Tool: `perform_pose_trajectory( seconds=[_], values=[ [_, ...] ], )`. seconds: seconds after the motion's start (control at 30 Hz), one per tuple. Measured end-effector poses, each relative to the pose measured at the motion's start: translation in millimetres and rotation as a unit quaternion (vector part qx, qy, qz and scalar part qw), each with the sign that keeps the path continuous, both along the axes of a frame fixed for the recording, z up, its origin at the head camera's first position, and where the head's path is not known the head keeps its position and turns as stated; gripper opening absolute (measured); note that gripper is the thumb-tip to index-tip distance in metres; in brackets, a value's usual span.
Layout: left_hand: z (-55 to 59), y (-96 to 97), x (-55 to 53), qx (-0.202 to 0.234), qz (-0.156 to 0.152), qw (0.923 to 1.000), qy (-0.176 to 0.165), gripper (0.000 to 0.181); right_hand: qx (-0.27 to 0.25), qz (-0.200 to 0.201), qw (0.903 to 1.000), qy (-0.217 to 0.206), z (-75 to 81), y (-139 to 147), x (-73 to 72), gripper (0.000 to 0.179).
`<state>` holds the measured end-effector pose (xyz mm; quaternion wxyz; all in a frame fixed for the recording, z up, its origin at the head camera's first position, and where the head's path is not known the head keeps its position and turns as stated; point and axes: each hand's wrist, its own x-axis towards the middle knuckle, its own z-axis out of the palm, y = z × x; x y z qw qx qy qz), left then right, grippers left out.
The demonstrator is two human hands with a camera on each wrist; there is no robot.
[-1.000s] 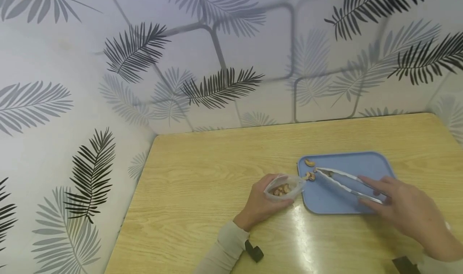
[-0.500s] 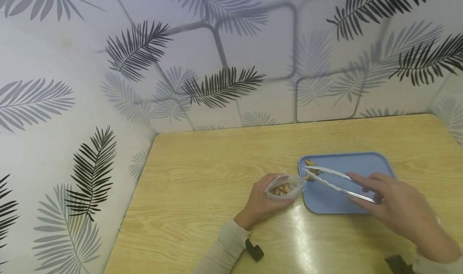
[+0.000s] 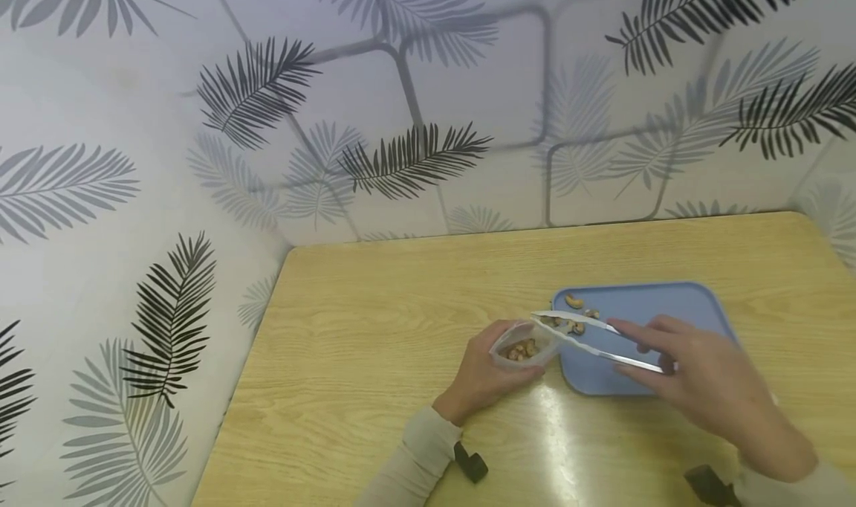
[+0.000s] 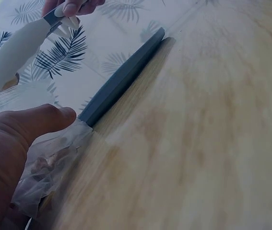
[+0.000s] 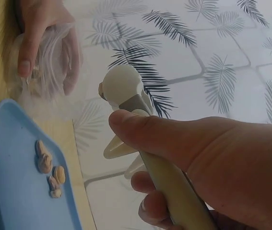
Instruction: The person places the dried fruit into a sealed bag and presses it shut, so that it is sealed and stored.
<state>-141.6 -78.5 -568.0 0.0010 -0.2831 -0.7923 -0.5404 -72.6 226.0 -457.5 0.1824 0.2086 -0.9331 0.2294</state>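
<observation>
My left hand [image 3: 483, 367] holds a clear plastic bag [image 3: 550, 352] upright with its mouth spread. Several nuts [image 3: 521, 349] lie inside it. In my right hand [image 3: 712, 380] is a pair of tongs [image 3: 570, 316], gripped between thumb and fingers. Their white tips hover over the bag's mouth. A small brown piece, seemingly a nut [image 4: 12, 81], shows between the tips in the left wrist view. On the left end of the blue tray [image 3: 652, 317] lie a few cashews [image 5: 44, 160], apart from both hands.
The tray rests on a light wood table [image 3: 374, 306], just right of the bag. Behind the table stands a wall [image 3: 468, 105] with a leaf pattern. A dark strap piece [image 3: 471, 464] hangs at the left wrist.
My right hand has moved left with the tongs, from the cashews on the tray to above the bag's mouth. The left hand and bag have stayed in place.
</observation>
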Motion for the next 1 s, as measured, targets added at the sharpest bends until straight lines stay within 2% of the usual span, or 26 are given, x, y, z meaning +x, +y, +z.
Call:
perform_pose_trajectory(
  seconds=[0.27, 0.5, 0.83, 1.0],
  values=[
    [1.5, 0.8, -0.3, 0.0, 0.004, 0.9999, -0.016, 0.061, -0.002, 0.006, 1.0, -0.006, -1.1, -10, 1.6, 0.062],
    [1.4, 0.8, -0.1, 0.011, 0.002, 0.9996, -0.026, 0.055, -0.026, 0.036, 0.9988, 0.021, -9.7, -17, 2.9, 0.062],
    [0.4, 0.5, 0.1, 0.004, 0.01, 0.9997, -0.024, 0.063, -0.037, 0.007, 0.9993, 0.01, -14.8, -7, 3.5, 0.064],
    [1.4, 0.5, 0.4, 0.001, 0.006, 0.9996, -0.027, 0.064, -0.039, -0.016, 0.9989, -0.019, -14.1, 2, 3.9, 0.069]
  ],
)
